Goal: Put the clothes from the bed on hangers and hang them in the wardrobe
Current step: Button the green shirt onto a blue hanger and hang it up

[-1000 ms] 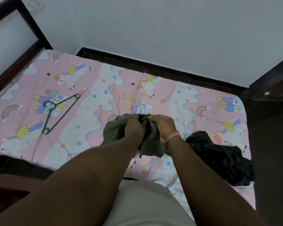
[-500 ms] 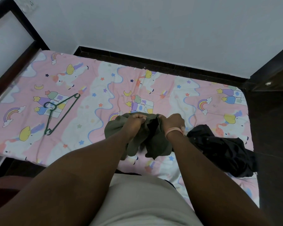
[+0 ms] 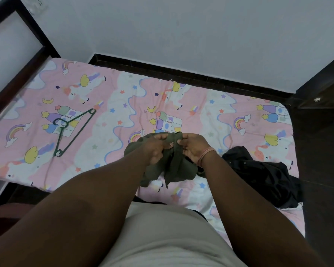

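Observation:
An olive-green garment (image 3: 176, 166) hangs bunched above the middle of the bed (image 3: 123, 105), which has a pink unicorn-print sheet. My left hand (image 3: 154, 149) grips its upper left part and my right hand (image 3: 194, 146) pinches the top edge beside it; the cloth droops below both hands. A dark green hanger (image 3: 71, 130) lies flat on the sheet to the left, well away from my hands. A black garment (image 3: 266, 176) lies crumpled on the bed's right side, next to my right forearm.
A white wall with a dark skirting (image 3: 181, 74) runs behind the bed. A dark wooden frame (image 3: 17, 68) stands at the left end, and dark wooden furniture (image 3: 324, 89) stands at the right. Dark floor lies right of the bed.
Both hands have shifted their hold on the olive garment and drawn a little apart at its top edge, so more of the cloth hangs down. The hanger and black garment have not moved.

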`<state>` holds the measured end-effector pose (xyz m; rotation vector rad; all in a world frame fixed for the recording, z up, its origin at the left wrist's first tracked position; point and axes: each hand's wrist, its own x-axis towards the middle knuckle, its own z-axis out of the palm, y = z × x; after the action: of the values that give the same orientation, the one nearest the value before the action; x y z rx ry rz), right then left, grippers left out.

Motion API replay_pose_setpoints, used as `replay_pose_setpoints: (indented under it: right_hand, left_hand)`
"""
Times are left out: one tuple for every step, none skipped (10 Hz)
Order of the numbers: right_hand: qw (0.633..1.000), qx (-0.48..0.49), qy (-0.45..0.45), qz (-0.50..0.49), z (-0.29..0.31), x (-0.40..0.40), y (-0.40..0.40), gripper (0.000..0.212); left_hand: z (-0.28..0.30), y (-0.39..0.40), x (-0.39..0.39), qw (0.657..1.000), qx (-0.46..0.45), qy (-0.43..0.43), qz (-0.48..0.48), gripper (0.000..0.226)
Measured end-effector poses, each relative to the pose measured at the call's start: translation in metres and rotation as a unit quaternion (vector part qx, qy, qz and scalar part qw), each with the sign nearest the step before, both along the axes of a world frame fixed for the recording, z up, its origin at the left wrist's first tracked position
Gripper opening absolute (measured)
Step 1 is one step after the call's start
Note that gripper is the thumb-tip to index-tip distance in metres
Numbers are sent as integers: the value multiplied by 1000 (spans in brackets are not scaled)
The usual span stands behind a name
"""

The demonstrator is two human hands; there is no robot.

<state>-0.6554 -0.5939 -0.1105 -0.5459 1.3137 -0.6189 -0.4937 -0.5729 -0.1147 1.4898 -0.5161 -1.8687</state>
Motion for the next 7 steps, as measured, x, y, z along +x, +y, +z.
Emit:
replay_pose_setpoints:
  right_hand:
    - [991,-35,130,21,-2,-6,-3,22]
    - [914,-85,384,105,9,-13,-4,20]
    - [847,-106,506,122,14,-15,-10,7]
    - [905,-50,396,147,14,-10,-17,21]
    - [950,-85,281,103,11,-1,-15,16]
    - [917,-215,327,75,11,9,-3,17]
    - [851,-312,404,125,10,12,7,17]
  left_hand:
    - [-4,-3,0,998,21,-59,-13,32]
    - [-6,-9,0,984,45,-172,-19,37]
    - [-2,-14,-4,982,34,-186,-25,52]
    - [23,-9,-12,972,45,-219,-67,36]
    - [25,-14,-13,956,18,-274,-104,21]
    - [25,-16,-12,951,-39,-290,-95,23]
    - [29,-17,-12,966,-54,-246,-62,9]
